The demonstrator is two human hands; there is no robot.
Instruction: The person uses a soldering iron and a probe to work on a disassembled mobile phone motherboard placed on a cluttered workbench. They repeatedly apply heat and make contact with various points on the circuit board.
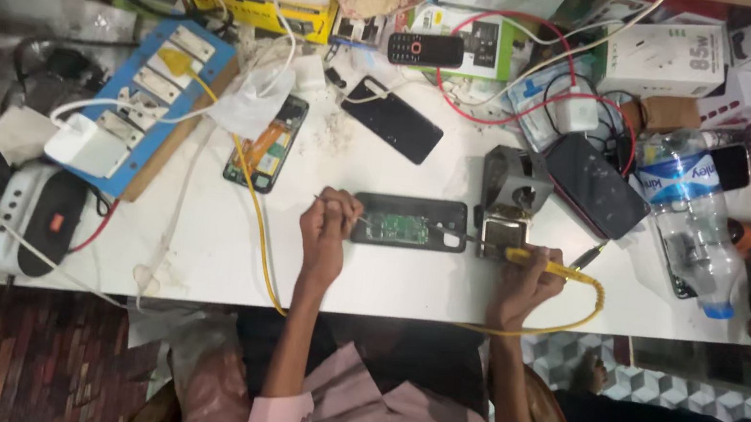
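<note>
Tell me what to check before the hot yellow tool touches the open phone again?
1. Left hand steadies the tweezers at the open phone: ok.
2. Right hand grips the soldering iron by its yellow handle, not the metal: ok.
3. Iron tip rests on the right spot of the board: cannot tell, too small.
4. Yellow cable hangs free off the table edge, not snagged: ok.
5. Bottle lies on its side close to the wiring: not ok.
6. Iron stand sits within easy reach behind the phone: ok.
</note>
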